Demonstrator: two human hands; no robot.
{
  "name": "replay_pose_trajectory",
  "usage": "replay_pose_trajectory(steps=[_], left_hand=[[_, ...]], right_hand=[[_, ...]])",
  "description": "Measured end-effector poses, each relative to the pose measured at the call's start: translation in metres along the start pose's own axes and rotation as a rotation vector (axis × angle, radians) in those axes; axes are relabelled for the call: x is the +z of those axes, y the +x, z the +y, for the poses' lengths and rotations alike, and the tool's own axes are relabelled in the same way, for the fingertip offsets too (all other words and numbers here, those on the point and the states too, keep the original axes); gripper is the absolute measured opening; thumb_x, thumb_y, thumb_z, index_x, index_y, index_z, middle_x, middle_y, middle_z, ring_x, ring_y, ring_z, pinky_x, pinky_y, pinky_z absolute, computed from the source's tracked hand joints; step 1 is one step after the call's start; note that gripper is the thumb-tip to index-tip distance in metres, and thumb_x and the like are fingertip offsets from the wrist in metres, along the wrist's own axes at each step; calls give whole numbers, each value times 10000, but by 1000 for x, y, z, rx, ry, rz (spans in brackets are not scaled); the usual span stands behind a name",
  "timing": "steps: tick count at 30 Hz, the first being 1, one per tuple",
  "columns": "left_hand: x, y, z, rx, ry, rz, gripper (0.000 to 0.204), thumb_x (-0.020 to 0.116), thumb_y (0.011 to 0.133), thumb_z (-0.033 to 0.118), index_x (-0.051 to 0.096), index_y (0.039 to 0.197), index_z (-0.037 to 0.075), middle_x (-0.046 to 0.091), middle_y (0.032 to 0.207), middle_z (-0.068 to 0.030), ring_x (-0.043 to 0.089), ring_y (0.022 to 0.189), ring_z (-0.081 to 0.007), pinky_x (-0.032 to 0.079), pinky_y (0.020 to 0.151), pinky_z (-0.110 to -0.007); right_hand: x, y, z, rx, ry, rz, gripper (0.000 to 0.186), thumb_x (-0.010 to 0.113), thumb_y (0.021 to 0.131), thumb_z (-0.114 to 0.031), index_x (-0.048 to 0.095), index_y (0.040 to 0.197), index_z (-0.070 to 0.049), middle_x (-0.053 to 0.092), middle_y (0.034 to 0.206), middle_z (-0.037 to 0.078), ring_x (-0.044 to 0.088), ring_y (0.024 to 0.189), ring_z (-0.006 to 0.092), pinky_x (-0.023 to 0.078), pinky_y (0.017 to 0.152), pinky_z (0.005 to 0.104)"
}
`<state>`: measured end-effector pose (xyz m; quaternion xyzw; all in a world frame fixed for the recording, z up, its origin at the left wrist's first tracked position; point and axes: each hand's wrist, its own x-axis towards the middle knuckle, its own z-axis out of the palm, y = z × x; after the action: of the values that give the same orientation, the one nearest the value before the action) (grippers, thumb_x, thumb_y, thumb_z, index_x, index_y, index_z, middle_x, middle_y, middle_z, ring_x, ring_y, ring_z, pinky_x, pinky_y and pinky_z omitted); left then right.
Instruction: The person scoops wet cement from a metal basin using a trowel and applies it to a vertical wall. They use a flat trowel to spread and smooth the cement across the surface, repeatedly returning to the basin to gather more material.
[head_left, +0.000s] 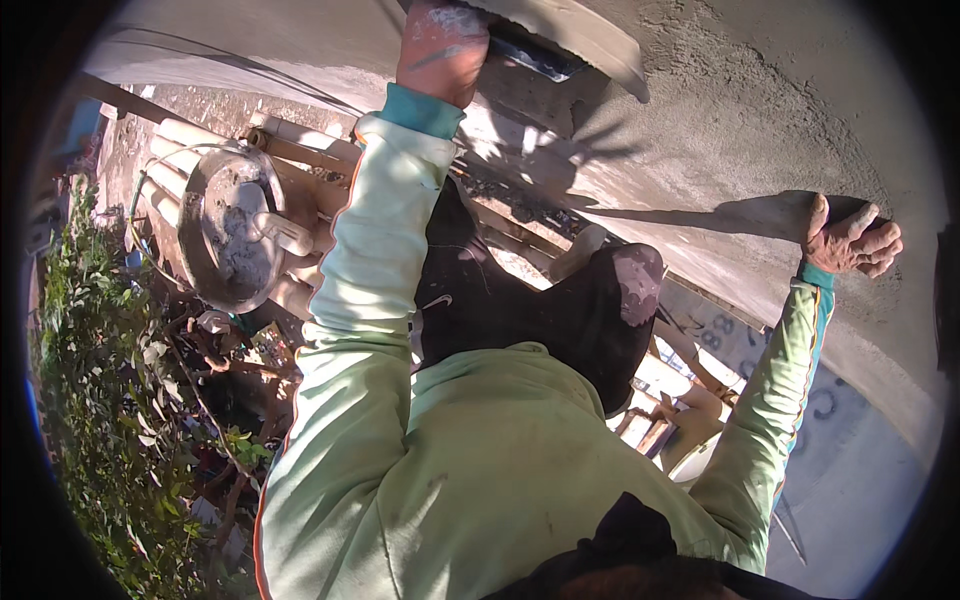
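Grey plastered wall (pixel 740 130) under hands (pixel 850 240)

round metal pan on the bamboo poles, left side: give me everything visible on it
The pan is a shallow round basin, metal by its look, with a dull, worn rim. Grey wet mortar coats its inside and a pale handle of some tool lies across it, pointing right. It sits tilted on a platform of pale bamboo poles, at the left of the view beside green foliage. A thin wire or cord curves past its upper left rim. Neither hand touches it; the left hand is up at the plastered wall.
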<state>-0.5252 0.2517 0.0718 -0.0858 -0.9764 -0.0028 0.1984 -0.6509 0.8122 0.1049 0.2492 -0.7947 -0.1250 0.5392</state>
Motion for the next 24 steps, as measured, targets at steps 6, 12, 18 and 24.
replay_pose_trajectory(steps=[6,12,18,24], left_hand=[[296,-126,72,-444,-533,-234,253,589,856,101,736,1062,101,740,1143,-96,678,1085,-297,527,928,-405],[450,-172,115,-369,-299,-713,272,534,912,167,784,1020,172,779,1051,-19,730,987,-212,554,849,-423],[560,-190,116,-179,-136,-807,293,539,927,200,811,1038,202,789,1077,-12,720,1069,-209,510,921,-453],[522,-136,99,-410,-631,-589,301,477,991,105,654,1233,83,721,889,-102,757,851,-282,584,645,-412]], right_hand=[[-9,0,11,-32,-55,36,1015,530,889,-814,204,1665,-246,121,1688,227,157,1502,505,183,1082,723],[-23,12,-5,-89,-97,-4,948,393,992,-744,124,1679,-148,16,1724,231,65,1555,497,126,1161,688],[-30,19,-17,-104,-82,-26,926,421,1013,-696,121,1676,-123,-31,1735,196,-19,1576,436,56,1208,652],[-30,19,-21,-125,-100,-27,929,436,1012,-689,122,1675,-119,-33,1735,195,-18,1576,435,60,1206,653]])
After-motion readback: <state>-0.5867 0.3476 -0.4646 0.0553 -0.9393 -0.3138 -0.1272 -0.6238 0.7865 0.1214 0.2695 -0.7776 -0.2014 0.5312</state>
